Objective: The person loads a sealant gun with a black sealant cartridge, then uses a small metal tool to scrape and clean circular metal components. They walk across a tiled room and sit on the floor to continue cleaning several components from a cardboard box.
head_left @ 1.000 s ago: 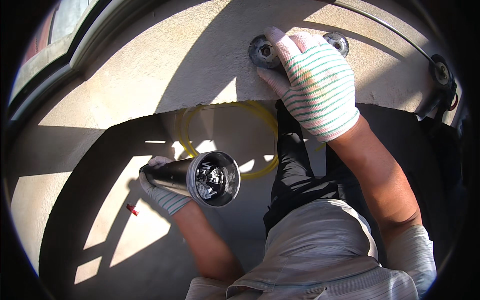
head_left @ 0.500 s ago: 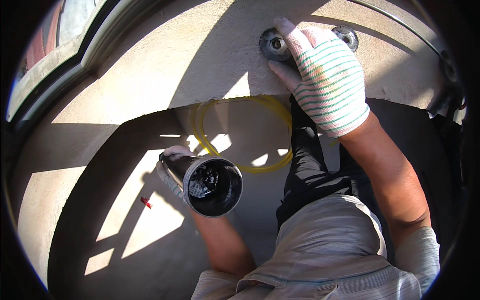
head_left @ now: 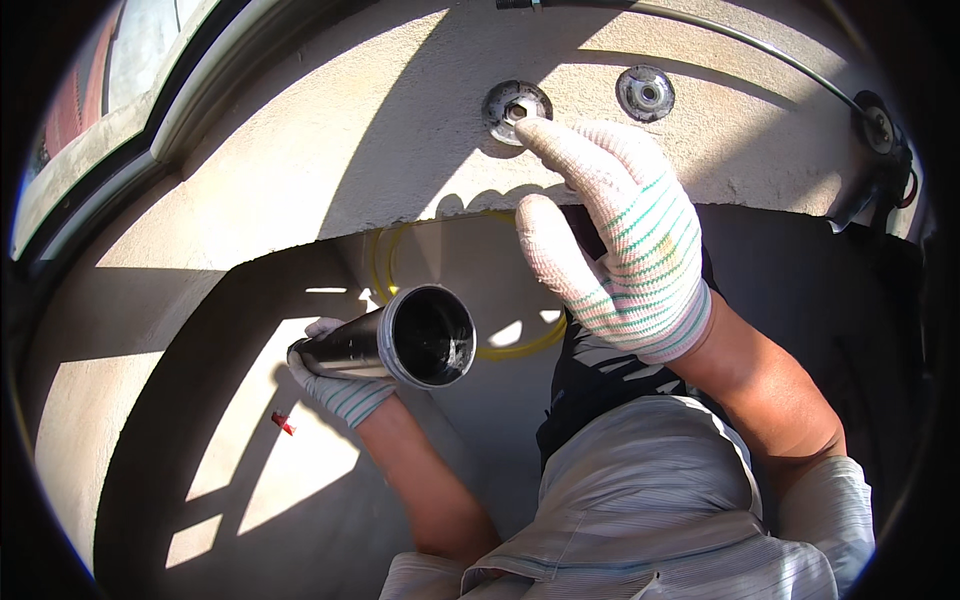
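Note:
My left hand (head_left: 352, 396), in a white glove with green stripes, is wrapped round a black cylindrical housing (head_left: 345, 346). It is held tilted, its round mouth with a pale rim facing up and to the right; the inside is dark with a shiny patch. My right hand (head_left: 635, 240), gloved alike, has its thumb and fingers apart and nothing visible between them. Its fingertips are close to a round metal disc with a hexagonal centre (head_left: 517, 112) on the concrete ledge. To the right of that lies a similar disc with a round hole (head_left: 645, 93).
A thin metal rod (head_left: 740, 40) runs along the ledge's far side to a dark round fitting (head_left: 880, 128). Below the ledge (head_left: 250, 190), a yellow hose (head_left: 525, 351) lies coiled. A small red scrap (head_left: 283, 423) is on the sunlit floor at left.
My right hand has drawn back toward me from the two discs, leaving both uncovered. My left hand has shifted slightly left and tipped the housing, so its mouth faces more sideways.

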### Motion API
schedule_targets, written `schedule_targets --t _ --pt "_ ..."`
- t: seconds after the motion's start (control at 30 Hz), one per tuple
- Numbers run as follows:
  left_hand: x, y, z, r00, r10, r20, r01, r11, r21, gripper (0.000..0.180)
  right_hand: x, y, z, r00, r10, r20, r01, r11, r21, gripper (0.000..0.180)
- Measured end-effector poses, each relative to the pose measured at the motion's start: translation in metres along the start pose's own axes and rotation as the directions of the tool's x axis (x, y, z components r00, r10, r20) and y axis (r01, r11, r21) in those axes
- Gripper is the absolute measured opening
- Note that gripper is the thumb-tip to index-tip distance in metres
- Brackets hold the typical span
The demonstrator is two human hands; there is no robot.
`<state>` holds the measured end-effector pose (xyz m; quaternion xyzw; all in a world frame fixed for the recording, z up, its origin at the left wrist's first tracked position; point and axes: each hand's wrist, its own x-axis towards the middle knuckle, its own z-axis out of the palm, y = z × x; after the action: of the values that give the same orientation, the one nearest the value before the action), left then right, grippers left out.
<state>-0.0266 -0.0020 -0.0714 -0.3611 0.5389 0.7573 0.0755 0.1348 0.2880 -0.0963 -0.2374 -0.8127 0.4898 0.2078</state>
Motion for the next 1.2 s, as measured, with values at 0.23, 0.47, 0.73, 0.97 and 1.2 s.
schedule_targets --t 0.23,0.47,0.73,0.97,1.2 --pt "-0.015 0.013 0.013 0.984 0.127 0.127 -0.13 0.991 0.015 0.036 -0.036 -0.026 0.042 0.776 0.454 0.438 -0.593 0.289 0.751 0.027" --pt "-0.055 0.034 0.055 0.797 0.401 0.451 -0.545 0.8 0.252 0.05 -0.029 -0.013 0.055 0.535 0.44 0.721 -0.798 -0.016 0.603 0.053" --pt "-0.095 0.047 0.091 0.658 0.575 0.487 -0.706 0.695 0.134 0.054 -0.024 -0.018 0.056 0.471 0.415 0.778 -0.844 -0.045 0.535 0.051" --pt "-0.089 0.069 0.085 0.607 0.627 0.488 -0.753 0.65 0.101 0.056 -0.034 0.016 0.06 0.374 0.535 0.758 -0.802 -0.225 0.554 0.04" --pt "-0.057 0.08 0.06 0.751 0.531 0.392 -0.616 0.778 0.125 0.047 -0.037 0.013 0.03 0.497 0.425 0.756 -0.804 -0.103 0.586 0.032"
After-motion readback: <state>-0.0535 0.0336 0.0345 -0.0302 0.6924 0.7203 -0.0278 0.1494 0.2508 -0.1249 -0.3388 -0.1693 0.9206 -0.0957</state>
